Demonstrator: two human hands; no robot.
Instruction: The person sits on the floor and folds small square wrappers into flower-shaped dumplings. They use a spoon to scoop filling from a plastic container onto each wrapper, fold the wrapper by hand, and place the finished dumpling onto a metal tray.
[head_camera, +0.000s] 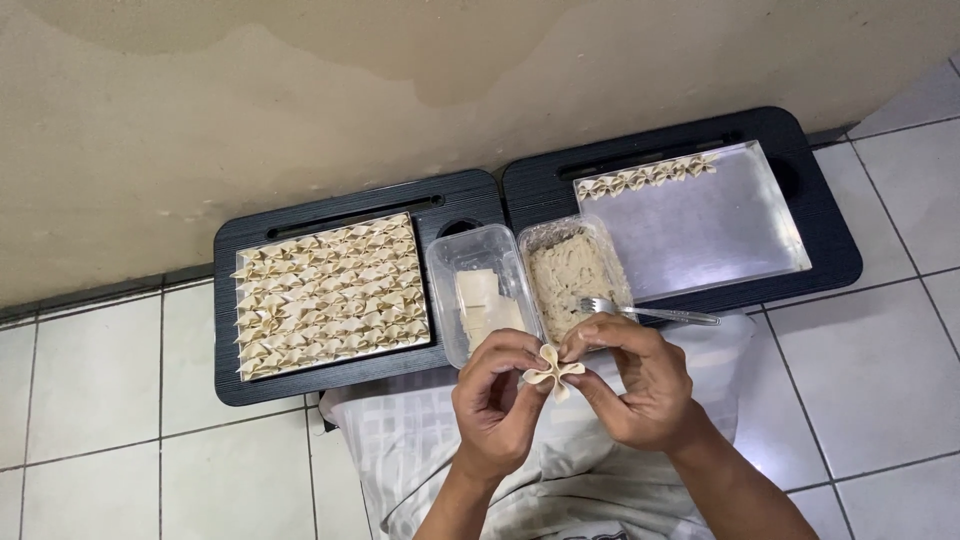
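Both my hands pinch one small folded dumpling (554, 373) of pale dough, held over my lap. My left hand (495, 405) grips its left side and my right hand (640, 385) grips its right side. Just beyond them a clear tub (448, 290) holds square dough wrappers (485, 305). Beside it a second clear tub (612, 262) holds pale minced filling (567, 275) with a metal fork (650, 313) resting across its rim.
Two black lap trays (330, 375) (830, 240) sit on the white tiled floor against a beige wall. The left metal pan (330, 295) is packed with several rows of folded dumplings. The right metal pan (710, 235) has one row along its far edge.
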